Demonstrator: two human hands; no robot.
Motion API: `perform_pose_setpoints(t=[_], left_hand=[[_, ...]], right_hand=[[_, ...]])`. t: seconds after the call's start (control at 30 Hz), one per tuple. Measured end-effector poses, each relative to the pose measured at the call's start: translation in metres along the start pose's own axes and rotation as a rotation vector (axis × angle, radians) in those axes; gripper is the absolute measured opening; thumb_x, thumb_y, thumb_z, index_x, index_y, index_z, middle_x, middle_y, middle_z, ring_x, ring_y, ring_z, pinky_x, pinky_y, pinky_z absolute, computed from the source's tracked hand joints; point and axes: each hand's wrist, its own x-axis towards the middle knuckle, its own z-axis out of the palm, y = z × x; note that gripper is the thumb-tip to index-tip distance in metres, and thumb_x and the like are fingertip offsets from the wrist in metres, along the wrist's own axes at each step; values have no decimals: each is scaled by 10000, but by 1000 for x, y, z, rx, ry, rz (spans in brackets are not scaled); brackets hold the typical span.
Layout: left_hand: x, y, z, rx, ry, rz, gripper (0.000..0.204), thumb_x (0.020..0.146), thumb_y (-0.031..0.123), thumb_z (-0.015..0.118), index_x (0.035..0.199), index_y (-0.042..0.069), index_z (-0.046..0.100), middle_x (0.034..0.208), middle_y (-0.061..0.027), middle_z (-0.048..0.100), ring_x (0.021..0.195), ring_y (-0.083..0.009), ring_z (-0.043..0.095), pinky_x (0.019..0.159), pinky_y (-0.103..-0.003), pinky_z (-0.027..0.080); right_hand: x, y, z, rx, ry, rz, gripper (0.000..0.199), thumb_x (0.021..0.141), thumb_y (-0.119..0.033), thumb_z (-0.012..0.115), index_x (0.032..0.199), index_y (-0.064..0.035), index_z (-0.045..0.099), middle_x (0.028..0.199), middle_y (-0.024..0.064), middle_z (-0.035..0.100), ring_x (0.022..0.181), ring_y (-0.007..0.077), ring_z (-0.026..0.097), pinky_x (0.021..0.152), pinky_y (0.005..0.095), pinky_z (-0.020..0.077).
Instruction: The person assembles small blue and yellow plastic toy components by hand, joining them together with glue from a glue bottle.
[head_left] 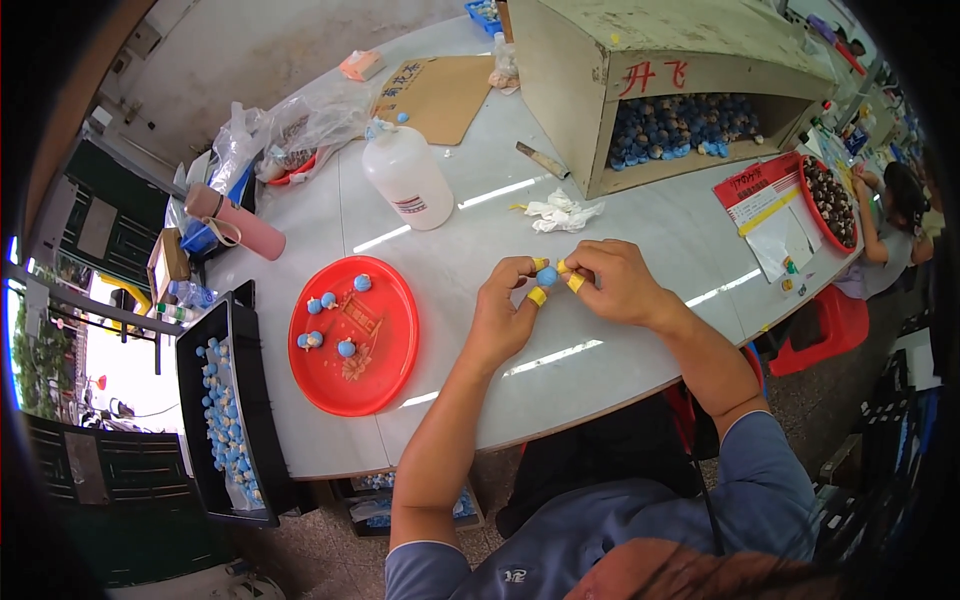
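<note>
Between the fingertips of my left hand (503, 312) and my right hand (622, 287) is a small round blue piece (546, 276), held just over the table. Both hands are closed in a pinch, with yellow tape wrapped round the thumbs and forefingers. Its exact kind is too small to make out. To the left lies a red round plate (398, 345), bearing several small blue figures (347, 347) with pale parts. Beyond my hands, a crumpled white tissue (562, 211) rests on the table.
A white plastic bottle (405, 175) stands behind the plate, near a pink flask (240, 222). At far left, a black crate (255, 400) holds many blue pieces. A wooden box (570, 90) full of blue pieces stands at the back. A co-worker sits right, by a red bowl (829, 205).
</note>
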Motion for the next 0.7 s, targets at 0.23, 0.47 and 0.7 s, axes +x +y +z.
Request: perform_pose_setpoints(t=[0.23,0.47,0.7], left_hand=[[-1,5,1,358,-24,230,361,733,-86,636,1068,38,582,1075,-122,609,987,-324,591,811,-355,499],[4,4,2,197,-43,119,308,811,-59,669,1099,7,585,1084,-106,627,1003,-236,623,867,-340,511],[1,3,2,-422,17,-183,266,877,-6,661,1125,-19,566,1171,-77,587,1062,-164,588,899,-308,510]], right_hand=[[-1,1,3,-217,-11,-147,135,709,-40,669,818,-69,594,753,45,614,638,250,578,603,355,431],[8,10,2,-369,136,-116,168,702,-8,677,831,-56,580,781,57,617,653,221,588,611,333,444],[0,-1,11,508,129,247,195,848,-78,701,972,11,579,802,35,615,701,74,564,635,228,457]])
